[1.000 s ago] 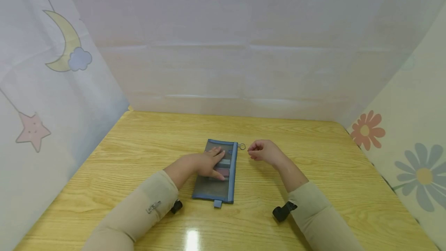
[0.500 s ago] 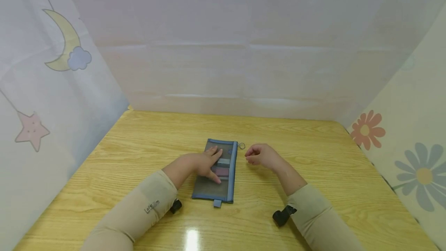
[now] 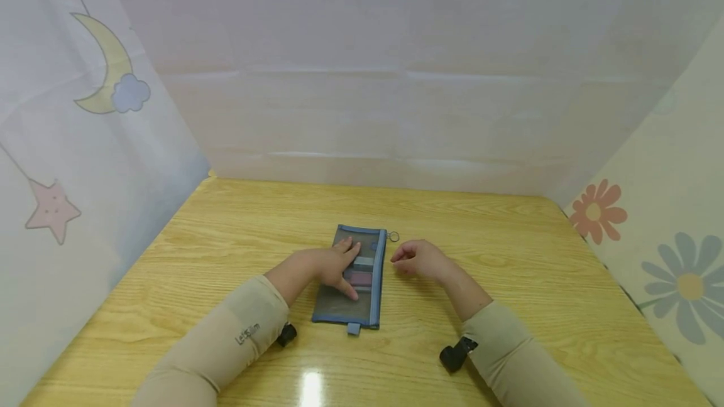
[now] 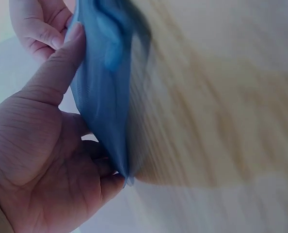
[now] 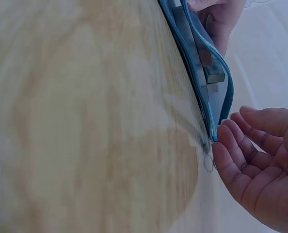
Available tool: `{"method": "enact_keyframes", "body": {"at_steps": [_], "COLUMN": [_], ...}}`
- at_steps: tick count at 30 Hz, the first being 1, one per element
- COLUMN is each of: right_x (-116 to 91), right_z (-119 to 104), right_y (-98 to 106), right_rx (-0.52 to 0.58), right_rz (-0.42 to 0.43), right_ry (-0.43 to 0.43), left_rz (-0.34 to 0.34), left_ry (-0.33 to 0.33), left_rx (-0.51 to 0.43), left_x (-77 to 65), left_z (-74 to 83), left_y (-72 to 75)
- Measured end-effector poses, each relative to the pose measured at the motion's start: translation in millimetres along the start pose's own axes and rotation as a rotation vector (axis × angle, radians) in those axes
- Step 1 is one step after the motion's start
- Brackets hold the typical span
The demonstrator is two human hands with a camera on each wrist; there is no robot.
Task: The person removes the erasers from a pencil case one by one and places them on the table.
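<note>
Your left hand (image 3: 335, 267) lies on the blue-edged mesh pouch (image 3: 345, 311), fingers spread, thumb angled toward the near end. It presses on the top face, not pinching anything that I can see. Pouch is flat on the worktop (image 3: 226, 225), roughly mid-span, long side running away from you, zip band (image 3: 377, 281) on its right edge. Fabric tab (image 3: 353, 329) sticks out at the near end; metal ring (image 3: 394, 237) sits off the far right corner, on the wood.

Through the mesh: a pink block (image 3: 360, 278) and a pale grey block (image 3: 363, 262), just beside each other, next to your left thumb and fingers. Right wrist view shows the two blue bands bowed apart, with a block (image 5: 214, 73) visible between them; can't tell which one.

Your right hand (image 3: 421, 259) is just right of the zip band, near the ring. Fingers loosely bent and close together, thumb apart from them, nothing held. Contact with the pouch corner: can't tell; head view shows a small gap.

Both sleeves are beige, each with a black wrist camera (image 3: 452, 358). Printed backdrop (image 3: 362, 112) behind.
</note>
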State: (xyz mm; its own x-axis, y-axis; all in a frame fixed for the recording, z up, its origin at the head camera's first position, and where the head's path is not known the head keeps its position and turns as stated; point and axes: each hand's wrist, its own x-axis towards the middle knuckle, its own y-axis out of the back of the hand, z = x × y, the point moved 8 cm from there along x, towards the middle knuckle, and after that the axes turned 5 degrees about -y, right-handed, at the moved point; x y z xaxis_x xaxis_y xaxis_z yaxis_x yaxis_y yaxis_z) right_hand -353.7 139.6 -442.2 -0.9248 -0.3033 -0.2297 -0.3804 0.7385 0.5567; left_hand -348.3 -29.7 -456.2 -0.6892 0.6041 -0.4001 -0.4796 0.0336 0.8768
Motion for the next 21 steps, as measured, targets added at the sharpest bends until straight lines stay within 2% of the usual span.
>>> {"method": "enact_keyframes", "body": {"at_steps": [9, 16, 21], "right_x": [2.1, 2.1, 1.4], "right_z": [0.7, 0.2, -2.5], "right_y": [-10.1, -14.2, -19.0], "right_rx": [0.012, 0.038, 0.058], "right_rz": [-0.042, -0.050, -0.078], "right_ry": [0.007, 0.012, 0.035], "left_rz": [0.005, 0.031, 0.034], "left_ry": [0.003, -0.002, 0.018], "left_rx": [-0.025, -0.004, -0.022], "left_x": [-2.7, -3.6, -5.1], "left_z": [0.2, 1.5, 0.7], "left_y": [0.0, -0.3, -0.1]}}
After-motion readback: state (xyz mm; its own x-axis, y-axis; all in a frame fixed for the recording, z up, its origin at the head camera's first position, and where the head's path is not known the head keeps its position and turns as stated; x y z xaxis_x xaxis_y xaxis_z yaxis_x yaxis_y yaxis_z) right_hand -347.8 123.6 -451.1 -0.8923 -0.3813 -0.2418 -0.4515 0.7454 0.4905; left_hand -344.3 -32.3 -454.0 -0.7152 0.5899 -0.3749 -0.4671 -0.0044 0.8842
